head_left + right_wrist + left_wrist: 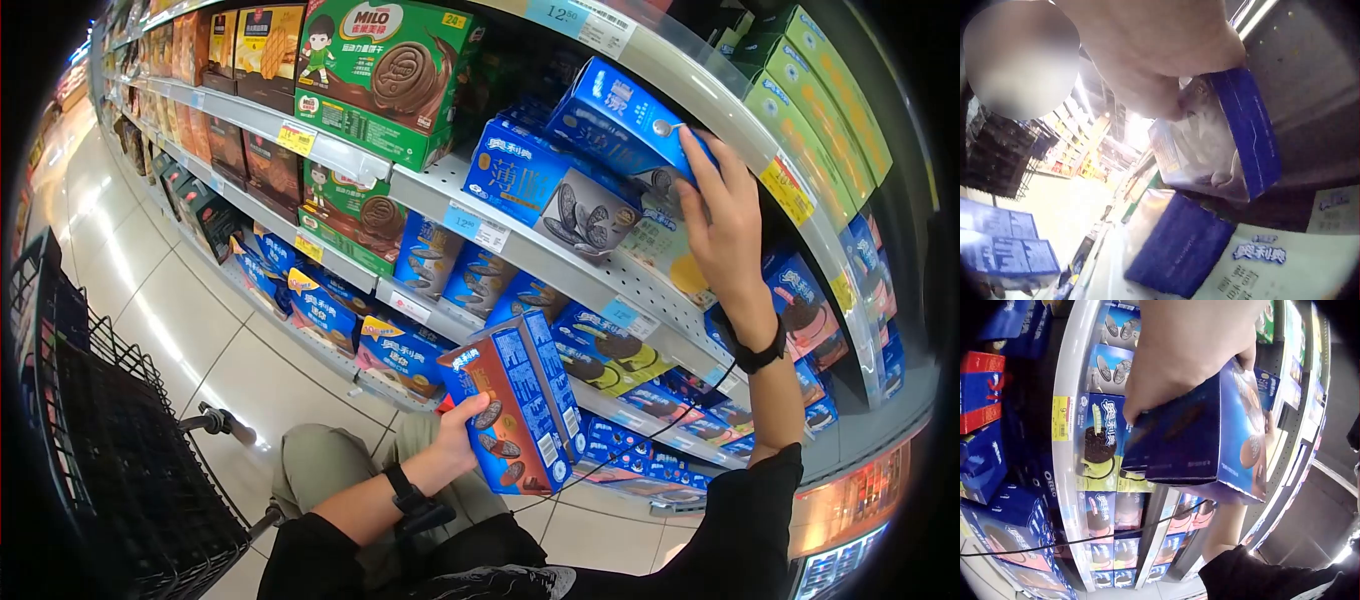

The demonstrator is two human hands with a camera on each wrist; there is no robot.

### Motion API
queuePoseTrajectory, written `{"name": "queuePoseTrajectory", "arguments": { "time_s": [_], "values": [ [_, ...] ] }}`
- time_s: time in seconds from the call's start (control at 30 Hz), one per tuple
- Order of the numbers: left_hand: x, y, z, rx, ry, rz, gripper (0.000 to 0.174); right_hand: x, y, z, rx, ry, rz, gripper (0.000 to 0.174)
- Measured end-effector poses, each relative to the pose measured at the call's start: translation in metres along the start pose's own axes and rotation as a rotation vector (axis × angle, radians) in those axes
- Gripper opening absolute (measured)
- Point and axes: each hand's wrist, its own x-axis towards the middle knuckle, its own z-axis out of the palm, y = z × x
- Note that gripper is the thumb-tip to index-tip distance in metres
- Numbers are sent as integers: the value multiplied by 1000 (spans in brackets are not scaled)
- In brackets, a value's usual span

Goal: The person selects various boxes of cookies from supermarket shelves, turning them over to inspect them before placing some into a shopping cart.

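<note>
My left hand [458, 436] holds two blue-and-brown cookie boxes [508, 425] side by side, low in front of the shelves. In the left wrist view that hand [1191, 353] curls over the dark end of a box [1179, 440]. Higher up, my right hand [722, 215] grips the right end of a blue box [615, 115], tilted above another blue box [515, 170] on the shelf. The right wrist view shows the right hand [1154, 53] on a box with a blue side [1250, 134]; its fingertips are partly hidden.
Green boxes [385, 75] stand left on the same shelf unit. Lower shelves hold more blue packs [405, 350]. A black wire cart [120, 460] is at the left on the tiled floor [235, 370]. A thin black cable [650, 437] hangs between the wrists.
</note>
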Motion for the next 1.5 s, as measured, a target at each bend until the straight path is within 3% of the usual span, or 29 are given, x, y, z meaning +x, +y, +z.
{"name": "queuePoseTrajectory", "arguments": {
  "time_s": [0.1,0.27,0.4,0.63,0.7,0.83,0.9,1.0,1.13,1.23,1.3,1.4,1.43,1.5],
  "values": [
    [-1,-2,-3,4,-6,-20,56,6,15,21,-191,69,-137,45],
    [-2,-3,-3,-3,-18,-57,56,28,56,62,-51,-55,115,41],
    [-2,-4,-8,0,-10,-75,57,45,56,80,35,-179,92,44],
    [-5,-3,-8,12,-30,-70,57,65,78,115,-38,-146,227,45],
    [-6,-2,-11,-5,-33,-58,58,70,85,120,7,-126,139,45],
    [-7,1,-15,4,1,-54,58,76,97,123,13,-214,175,45],
    [-7,2,-18,-21,15,-68,59,75,104,123,-128,-70,-14,45],
    [-7,2,-19,-25,7,-58,60,76,110,121,-203,39,-110,47],
    [-7,4,-14,17,4,-43,61,76,104,112,-202,13,-52,48],
    [-7,5,-15,22,-18,-52,62,80,100,104,-166,-23,-39,46],
    [-7,5,-15,41,-19,-50,64,80,93,97,-26,-170,63,47],
    [-8,9,-11,37,-23,-37,65,53,83,103,219,-136,6,49],
    [-7,11,-11,49,-48,-12,67,48,51,76,453,-355,236,53],
    [-7,16,-5,31,-45,11,67,28,24,53,447,-235,-22,45]
  ]
}}
